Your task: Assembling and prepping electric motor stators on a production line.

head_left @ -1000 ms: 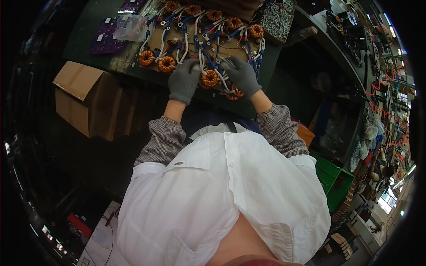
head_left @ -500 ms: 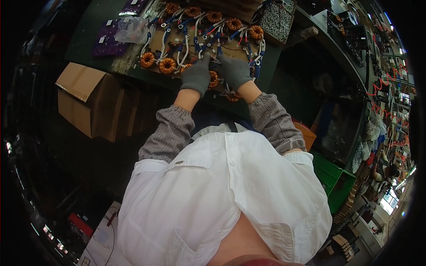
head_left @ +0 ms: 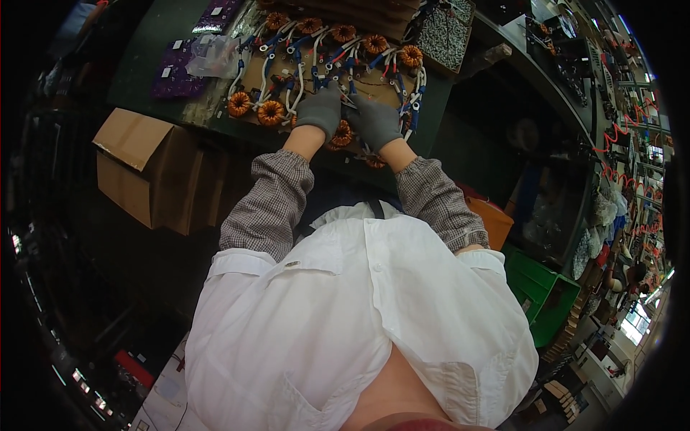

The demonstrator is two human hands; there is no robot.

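My left hand (head_left: pixel 320 113) and my right hand (head_left: pixel 375 123), both in grey gloves, meet over the near edge of a cardboard sheet (head_left: pixel 384 93). The fingers of each are closed in a pinch among thin wire leads. Whatever lies between the fingertips is too small and covered to make out. Just below and between the hands sits a copper-wound ring coil (head_left: pixel 341 135). Several more such coils line the sheet, among them one at the near left (head_left: pixel 271 113) and one at the far right (head_left: pixel 411 56). Their white and blue leads end in ring terminals.
Purple circuit boards (head_left: pixel 180 72) and a clear plastic bag (head_left: pixel 214 56) lie left on the dark green bench. A tray of small metal parts (head_left: pixel 444 36) stands at the back right. Below the bench are an open cardboard box (head_left: pixel 133 165) at left and a green crate (head_left: pixel 539 294) at right.
Both hands have shifted slightly left and stay close together. The left hand has turned, its back now more to the side. The coils keep their places.
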